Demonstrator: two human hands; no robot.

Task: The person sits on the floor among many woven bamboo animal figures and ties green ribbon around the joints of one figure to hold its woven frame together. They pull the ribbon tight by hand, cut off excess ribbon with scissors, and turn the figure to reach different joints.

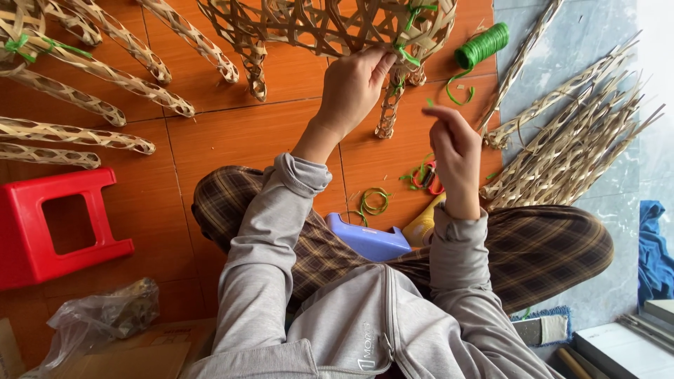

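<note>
- left hand [353, 88] is up at the woven bamboo frame [330, 28], fingers pinched on the lower rim right where a green tie [406, 56] is knotted
- right hand [455, 151] hangs in the air a bit lower and to the right, fingers loosely curled, can't tell if it's got a strand in it or nothing
- the frame runs off the top edge, its woven legs hanging down toward the hands
- spool of green string [481, 45] sits just right of the frame, cut green bits on the orange floor [239, 133] between the knees
- pile of woven bamboo tubes [569, 151] crowds the right side, more tubes fan out on the left
- open floor is mostly in the middle left
- red stool [56, 224] far left, clear plastic bag [98, 323] below it, contents too murky to make out
</note>
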